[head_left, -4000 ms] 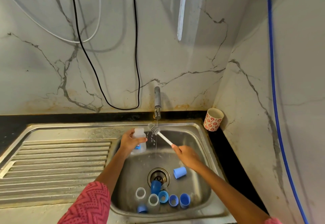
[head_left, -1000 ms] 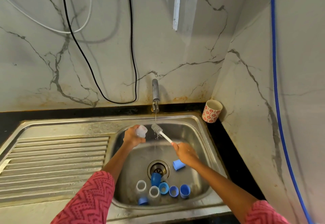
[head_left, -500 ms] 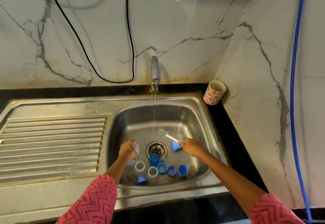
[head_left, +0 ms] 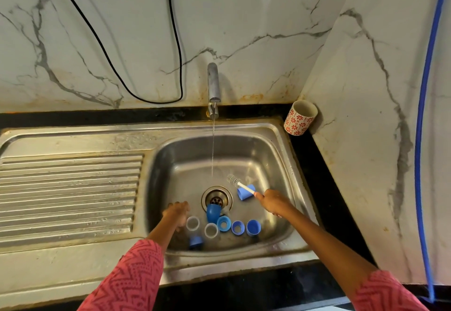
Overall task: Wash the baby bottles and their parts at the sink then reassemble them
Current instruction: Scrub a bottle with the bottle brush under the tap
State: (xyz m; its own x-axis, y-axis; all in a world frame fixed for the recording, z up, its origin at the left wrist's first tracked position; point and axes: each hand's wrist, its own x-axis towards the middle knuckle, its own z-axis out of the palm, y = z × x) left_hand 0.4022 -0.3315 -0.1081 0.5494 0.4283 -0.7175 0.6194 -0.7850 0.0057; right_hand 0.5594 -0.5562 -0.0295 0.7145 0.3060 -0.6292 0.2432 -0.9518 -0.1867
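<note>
Water runs from the tap (head_left: 213, 83) into the steel sink (head_left: 280, 164). My right hand (head_left: 273, 204) grips the white handle of a bottle brush (head_left: 234, 180), bristles up, low over the basin above a blue cap (head_left: 244, 194). My left hand (head_left: 177, 213) is down at the basin floor with curled fingers, beside a clear bottle (head_left: 192, 223); what it holds is hidden. A second clear bottle (head_left: 211, 230), a blue cap by the drain (head_left: 213, 213), blue rings (head_left: 224, 223) and other blue parts (head_left: 253, 227) lie along the front.
A ribbed steel drainboard (head_left: 68, 188) lies left of the basin. A red-patterned cup (head_left: 301, 117) stands at the back right corner on the black counter. A black cable (head_left: 175, 42) hangs on the marble wall, and a blue hose (head_left: 424, 91) runs down the right wall.
Both hands have dropped from under the tap to the basin floor. The clear bottle my left hand held up is no longer visible. The view has tilted downward.
</note>
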